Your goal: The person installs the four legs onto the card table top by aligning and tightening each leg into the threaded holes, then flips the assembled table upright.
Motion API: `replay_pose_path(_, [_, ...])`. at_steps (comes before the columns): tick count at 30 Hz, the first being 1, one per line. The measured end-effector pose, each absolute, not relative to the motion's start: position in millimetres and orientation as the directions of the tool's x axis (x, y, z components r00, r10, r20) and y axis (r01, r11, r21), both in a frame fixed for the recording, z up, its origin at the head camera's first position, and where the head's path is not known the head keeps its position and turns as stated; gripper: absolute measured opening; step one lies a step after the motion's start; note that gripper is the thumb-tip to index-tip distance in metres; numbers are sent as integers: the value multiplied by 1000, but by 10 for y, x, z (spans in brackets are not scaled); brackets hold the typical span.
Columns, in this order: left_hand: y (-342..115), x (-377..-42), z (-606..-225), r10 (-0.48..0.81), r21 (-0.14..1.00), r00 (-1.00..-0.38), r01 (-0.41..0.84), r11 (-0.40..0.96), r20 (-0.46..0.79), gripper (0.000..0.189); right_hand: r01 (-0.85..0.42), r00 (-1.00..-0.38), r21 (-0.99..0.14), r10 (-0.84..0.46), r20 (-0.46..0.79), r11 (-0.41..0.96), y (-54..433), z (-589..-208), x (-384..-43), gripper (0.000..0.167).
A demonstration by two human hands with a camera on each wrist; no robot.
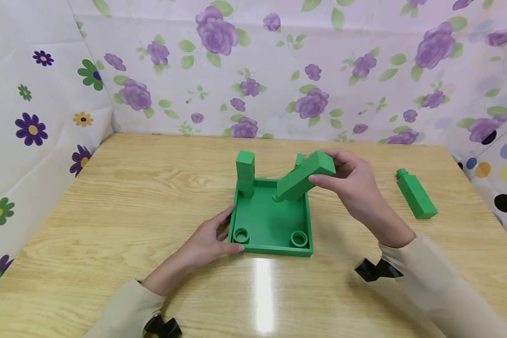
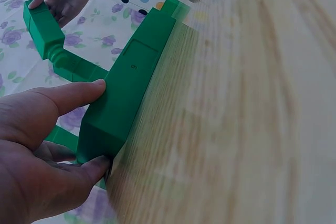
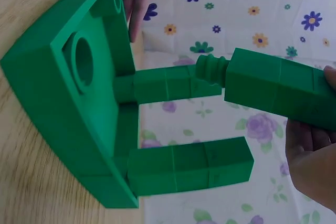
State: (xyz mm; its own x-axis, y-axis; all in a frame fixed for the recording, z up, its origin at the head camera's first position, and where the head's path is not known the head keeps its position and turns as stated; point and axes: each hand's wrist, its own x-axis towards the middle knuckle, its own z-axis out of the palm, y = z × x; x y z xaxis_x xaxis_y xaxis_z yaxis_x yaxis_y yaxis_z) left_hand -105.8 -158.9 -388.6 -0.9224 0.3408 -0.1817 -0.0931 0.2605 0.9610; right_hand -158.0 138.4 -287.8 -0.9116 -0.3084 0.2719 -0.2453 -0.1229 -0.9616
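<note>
A green square tray (image 1: 270, 218) with a raised rim lies on the table, and my left hand (image 1: 207, 241) grips its near left corner, thumb on the front rim. Two green posts stand up from its far corners: the left post (image 1: 246, 171) shows fully, the right post (image 3: 191, 166) is mostly hidden in the head view. Round sockets (image 1: 299, 239) sit in both near corners. Above the tray, my right hand (image 1: 355, 188) holds a third square post (image 3: 278, 85) by its blunt end. That post is tilted, its threaded tip (image 3: 211, 70) pointing down toward the tray.
Another green post (image 1: 416, 193) with a threaded end lies on the wooden table (image 1: 152, 188) to the right. Flower-printed cloth (image 1: 219, 94) hangs behind the table's far edge and along the sides.
</note>
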Motion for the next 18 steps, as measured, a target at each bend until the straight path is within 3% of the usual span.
replay_pose_path(6, [-1591, -1053, -3881, 344, 959, -922, -86, 270, -179, 98, -249, -895, -957, -342, 285, -146, 1211, -2932, -1576, 37])
replay_pose_path(13, [-1573, -1051, -3882, 348, 962, -921, -85, 258, -175, 98, -240, -903, -971, -366, 226, -9, 967, -2986, -1542, 41])
replay_pose_path(18, [-1588, -1046, -3870, 360, 965, -919, -69, 254, -160, 98, -234, -881, -972, -425, 207, 10, 839, -3000, -1526, 41])
